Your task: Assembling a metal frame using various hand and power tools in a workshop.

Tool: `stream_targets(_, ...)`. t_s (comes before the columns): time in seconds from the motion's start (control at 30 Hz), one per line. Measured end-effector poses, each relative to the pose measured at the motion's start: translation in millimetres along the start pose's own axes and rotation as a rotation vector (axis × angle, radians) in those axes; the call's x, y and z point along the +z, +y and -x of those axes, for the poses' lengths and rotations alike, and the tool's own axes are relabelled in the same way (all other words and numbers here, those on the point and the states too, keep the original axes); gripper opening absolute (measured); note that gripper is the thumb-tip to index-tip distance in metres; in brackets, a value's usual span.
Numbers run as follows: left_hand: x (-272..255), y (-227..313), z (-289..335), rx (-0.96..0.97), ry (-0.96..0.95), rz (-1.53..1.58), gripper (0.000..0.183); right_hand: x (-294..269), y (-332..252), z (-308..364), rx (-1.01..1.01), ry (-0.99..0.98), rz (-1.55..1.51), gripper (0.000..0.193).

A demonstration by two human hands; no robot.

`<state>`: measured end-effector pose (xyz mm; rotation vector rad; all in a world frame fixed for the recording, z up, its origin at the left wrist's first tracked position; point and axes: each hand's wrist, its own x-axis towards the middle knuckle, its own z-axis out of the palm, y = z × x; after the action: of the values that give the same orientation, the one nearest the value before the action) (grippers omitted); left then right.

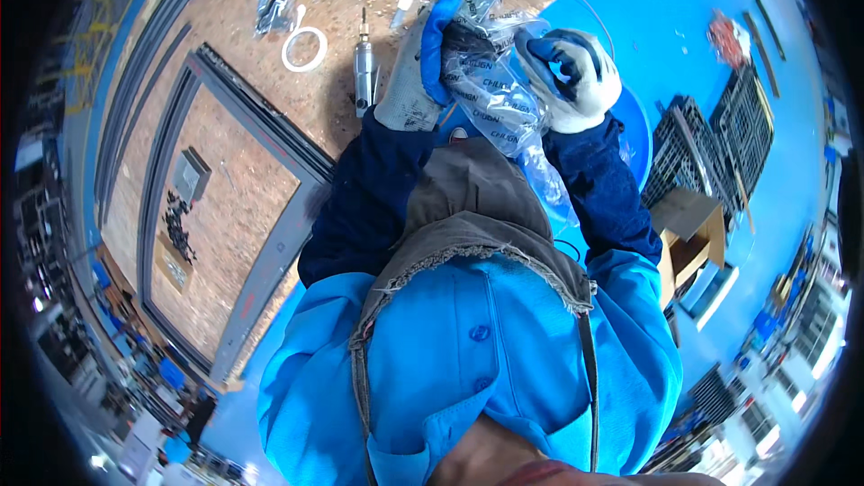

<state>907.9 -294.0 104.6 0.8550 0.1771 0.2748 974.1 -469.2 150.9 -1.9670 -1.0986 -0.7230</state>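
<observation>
In the head view, the clear plastic bag (493, 94) is between the 2 gloved hands, in front of the grey apron (468, 182) and level with the near right edge of the worktop (315, 94). The step in hand looks to be 2-handed handling of this bag, and I judge that the next move calls for a secure hold on slippery, limp film, with some care for the dark shape showing through near the left side; what that is, I cannot tell.

The bag's long axis runs away from the body, leaning a little left at its far end; its near end tapers toward the right forearm. Which end is the mouth is unclear.

The left hand's (421, 67) grip is fairly flat, the blue-coated side against the bag and pointing away from the wearer; whether fingers close behind it, I cannot tell. The right hand's (578, 81) grip is curled into a loop with a small gap inside, its tips seeming to pinch the film's right edge.

A slim silver power tool (364, 72) lies left of the left hand, with a white ring (304, 30) beyond it.
</observation>
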Motion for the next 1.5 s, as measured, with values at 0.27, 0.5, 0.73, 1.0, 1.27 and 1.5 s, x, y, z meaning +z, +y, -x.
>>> stream_targets(0.27, 15, 12, 27, 0.27, -0.325, -0.518, 0.056, -36, -63, 30, 0.121, -0.139, 0.169, 0.04)
stream_targets(0.5, 33, 9, 53, 0.43, -0.373, -0.681, 0.047, -36, -104, 61, 0.326, -0.094, 0.331, 0.05)
stream_targets(0.73, 31, -13, 73, 0.203, -0.471, -0.491, 0.038, -78, -141, 86, 0.269, -0.105, 0.18, 0.04)
stream_targets(1.0, 35, -37, 85, -0.056, -0.358, -0.088, 0.033, -103, -152, 112, 0.537, -0.469, -0.03, 0.054)
stream_targets(1.27, 48, -82, 88, -0.122, -0.237, 0.102, 0.03, -90, -150, 158, 0.869, -0.101, -0.275, 0.073)
stream_targets(1.5, 87, -94, 86, -0.097, -0.192, -0.005, 0.045, -139, -129, 140, 0.704, -0.23, 0.22, 0.063)
